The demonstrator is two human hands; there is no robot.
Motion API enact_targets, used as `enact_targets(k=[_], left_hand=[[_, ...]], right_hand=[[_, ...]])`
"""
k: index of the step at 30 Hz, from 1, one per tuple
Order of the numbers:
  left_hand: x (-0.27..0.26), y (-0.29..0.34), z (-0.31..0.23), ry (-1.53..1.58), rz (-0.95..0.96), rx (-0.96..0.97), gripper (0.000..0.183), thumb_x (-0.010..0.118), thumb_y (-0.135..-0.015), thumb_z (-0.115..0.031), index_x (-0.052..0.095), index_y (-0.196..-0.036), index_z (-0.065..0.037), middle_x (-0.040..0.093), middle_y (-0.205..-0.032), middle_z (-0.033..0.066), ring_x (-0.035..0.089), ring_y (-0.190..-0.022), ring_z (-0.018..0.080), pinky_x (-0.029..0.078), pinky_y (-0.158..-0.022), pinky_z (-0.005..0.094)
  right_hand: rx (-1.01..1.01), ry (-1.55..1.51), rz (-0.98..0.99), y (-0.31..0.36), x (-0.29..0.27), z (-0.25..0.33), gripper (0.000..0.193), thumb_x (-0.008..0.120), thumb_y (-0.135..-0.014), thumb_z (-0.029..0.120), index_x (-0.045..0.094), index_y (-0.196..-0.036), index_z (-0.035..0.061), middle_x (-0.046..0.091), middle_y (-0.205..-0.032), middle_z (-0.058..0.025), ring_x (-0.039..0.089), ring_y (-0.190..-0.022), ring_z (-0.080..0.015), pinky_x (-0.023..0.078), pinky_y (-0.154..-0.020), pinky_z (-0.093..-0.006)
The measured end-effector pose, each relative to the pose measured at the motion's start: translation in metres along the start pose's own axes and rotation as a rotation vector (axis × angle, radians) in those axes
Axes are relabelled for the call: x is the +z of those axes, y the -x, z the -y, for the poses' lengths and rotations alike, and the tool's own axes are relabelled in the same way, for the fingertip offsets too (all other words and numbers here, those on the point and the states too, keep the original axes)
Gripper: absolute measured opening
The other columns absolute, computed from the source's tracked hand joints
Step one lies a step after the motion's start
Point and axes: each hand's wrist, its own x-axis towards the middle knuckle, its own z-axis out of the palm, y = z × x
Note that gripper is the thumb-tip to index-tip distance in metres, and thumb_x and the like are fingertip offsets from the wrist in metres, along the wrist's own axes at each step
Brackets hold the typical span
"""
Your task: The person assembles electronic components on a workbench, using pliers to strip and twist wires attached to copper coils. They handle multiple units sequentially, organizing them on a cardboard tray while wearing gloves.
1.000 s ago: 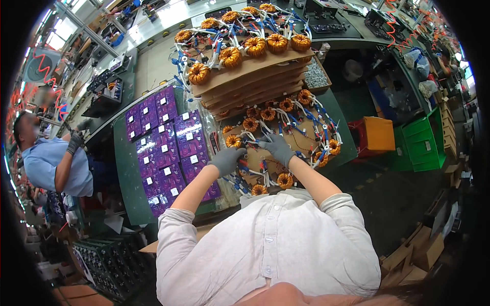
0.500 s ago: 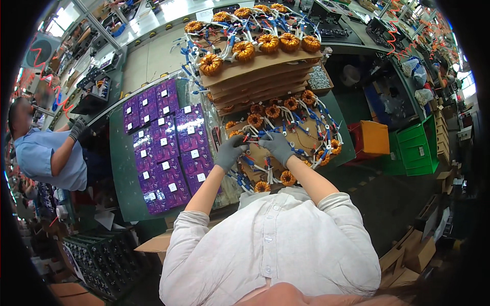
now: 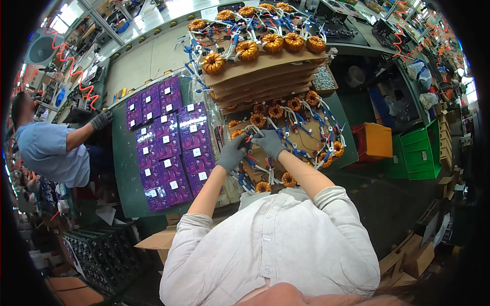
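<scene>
My left hand (image 3: pixel 232 154), in a grey glove, is closed with its fingers pinched at the left side of a cardboard sheet with copper-wound toroid coils. Close beside it, my right hand (image 3: pixel 269 144), also gloved, is closed with its fingertips meeting the left ones. Between them run thin wire leads (image 3: pixel 249 138) with red and white parts; the fingers partly hide them. A coil (image 3: pixel 237 133) lies just beyond my left fingertips. More coils (image 3: pixel 257 120) with white and blue leads lie around the edges of the cardboard sheet (image 3: pixel 301 136).
Layered cardboard sheets (image 3: pixel 265 79) bearing more coils rise just beyond. Purple circuit boards (image 3: pixel 166 137) cover the green table (image 3: pixel 122 173) to the left. A box of small metal parts (image 3: pixel 324 80) and a green crate (image 3: pixel 418 153) stand right. Another person (image 3: pixel 53 148) works at left.
My right hand has moved left and closed in toward my left hand, so the fingertips now meet. At far left, the other person's gloved hand has reached toward the bench.
</scene>
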Motion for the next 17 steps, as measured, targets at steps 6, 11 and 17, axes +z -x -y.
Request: enact_targets(k=[6,11,17], left_hand=[[-0.013,-0.013,0.001,-0.339,0.096,0.047,0.029,0.058,-0.08,-0.019,0.061,-0.107,-0.008,0.063,-0.102,0.0165,0.059,-0.093,0.0347,0.047,-0.08,0.0417],[-0.019,-0.024,-0.028,-0.507,0.209,-0.161,0.027,0.06,-0.079,-0.026,0.066,-0.1,-0.01,0.066,-0.094,0.0147,0.062,-0.09,0.0323,0.048,-0.079,0.0398],[-0.012,-0.025,-0.03,-0.605,0.205,-0.238,0.034,0.063,-0.076,-0.037,0.068,-0.099,-0.013,0.066,-0.094,0.014,0.063,-0.088,0.0311,0.048,-0.078,0.0391]], right_hand=[[-0.025,0.041,-0.03,0.008,0.007,0.005,0.019,0.068,-0.075,0.022,0.067,-0.082,0.0037,0.064,-0.072,-0.0084,0.058,-0.065,-0.0167,0.045,-0.063,-0.0317],[-0.01,0.045,-0.056,0.001,0.011,0.001,0.019,0.067,-0.075,0.023,0.067,-0.08,0.0041,0.064,-0.07,-0.0088,0.058,-0.064,-0.0182,0.045,-0.063,-0.0323],[0.008,-0.012,-0.045,0.013,0.006,0.0,0.023,0.068,-0.076,0.025,0.067,-0.088,0.0055,0.066,-0.078,-0.0071,0.058,-0.071,-0.0152,0.045,-0.068,-0.0303]])
